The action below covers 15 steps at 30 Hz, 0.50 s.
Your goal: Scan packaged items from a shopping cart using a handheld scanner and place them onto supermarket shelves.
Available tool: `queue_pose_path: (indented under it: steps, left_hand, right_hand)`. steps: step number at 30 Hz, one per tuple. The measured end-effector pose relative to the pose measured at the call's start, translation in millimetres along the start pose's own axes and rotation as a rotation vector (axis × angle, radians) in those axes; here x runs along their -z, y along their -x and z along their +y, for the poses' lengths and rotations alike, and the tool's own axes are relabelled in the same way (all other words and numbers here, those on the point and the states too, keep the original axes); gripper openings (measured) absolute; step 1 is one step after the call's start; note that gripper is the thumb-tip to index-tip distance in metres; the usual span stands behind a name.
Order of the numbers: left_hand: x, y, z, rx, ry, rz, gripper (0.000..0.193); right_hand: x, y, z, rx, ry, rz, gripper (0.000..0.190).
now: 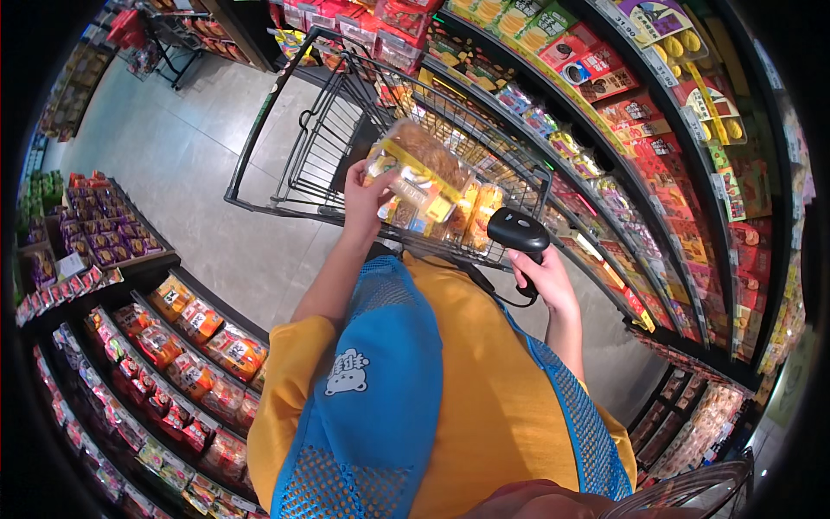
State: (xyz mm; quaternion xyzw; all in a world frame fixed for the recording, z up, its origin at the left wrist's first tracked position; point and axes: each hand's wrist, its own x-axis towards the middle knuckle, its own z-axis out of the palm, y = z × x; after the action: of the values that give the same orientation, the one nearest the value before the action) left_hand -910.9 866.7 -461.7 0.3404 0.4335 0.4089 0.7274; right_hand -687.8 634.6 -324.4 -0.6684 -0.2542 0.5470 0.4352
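Observation:
My left hand (368,194) grips the near left end of a clear plastic pack of baked goods (431,162), which has a yellow band across it. The pack is held above the basket of a black wire shopping cart (324,133). In my right hand (548,276) is a black handheld barcode scanner (519,230), held by its handle, with its head towards the pack. A cable (512,302) runs from the handle towards my body. Inside the cart, partly hidden by the pack, lie yellow-and-orange packaged goods (483,214).
Tiered shelves of boxed and bagged snacks (648,123) rise along the right, close to the cart. Lower shelves of packaged bread (194,324) stand at the left. Behind them is a display of purple packets (104,224). Grey tiled floor (194,143) shows left of the cart.

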Motion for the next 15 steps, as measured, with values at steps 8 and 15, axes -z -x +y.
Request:
queue_pose_path:
  steps: [8,15]
  left_hand:
    - [11,-5,-27,0.452,0.475,-0.035,0.045]
    - [24,-5,-27,0.7,0.733,-0.098,0.039]
  right_hand:
    - [0,0,3,-0.013,-0.006,0.016,0.016]
    - [-1,-3,0,-0.027,0.013,0.017,0.011]
